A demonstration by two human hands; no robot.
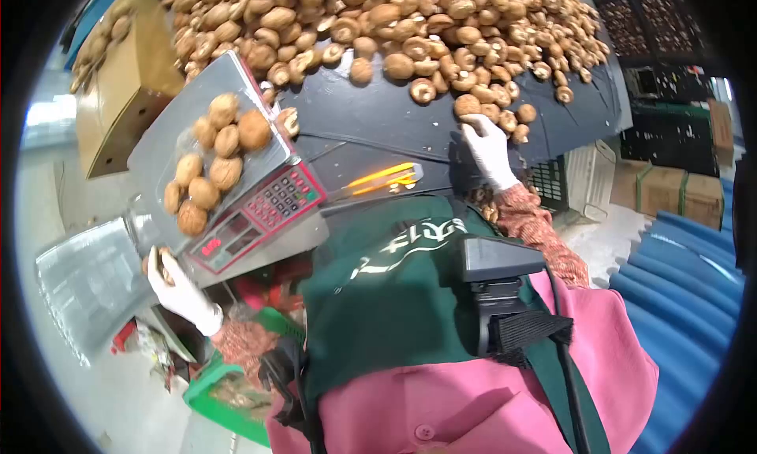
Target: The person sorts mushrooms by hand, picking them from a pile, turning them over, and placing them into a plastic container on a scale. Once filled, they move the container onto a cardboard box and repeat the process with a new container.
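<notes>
My left hand (pixel 181 289), in a white glove, is closed around a brown mushroom (pixel 165 269) beside the near left corner of the scale. Most of that mushroom is hidden by the fingers. On the metal pan of the digital scale (pixel 150 150) lie several large mushrooms (pixel 226 141). My right hand (pixel 487 148), also gloved in white, has its fingers curled against a mushroom (pixel 467 105) at the near edge of the big pile. A red-framed keypad (pixel 282 199) and a lit red display face me.
A mound of mushrooms (pixel 386 16) covers the back of the dark table (pixel 371 111). A yellow utility knife (pixel 384 178) lies near its front edge. Cardboard box (pixel 130 83) stands at left, a green crate (pixel 225 395) below, and a plastic crate (pixel 590 178) under the table's right side.
</notes>
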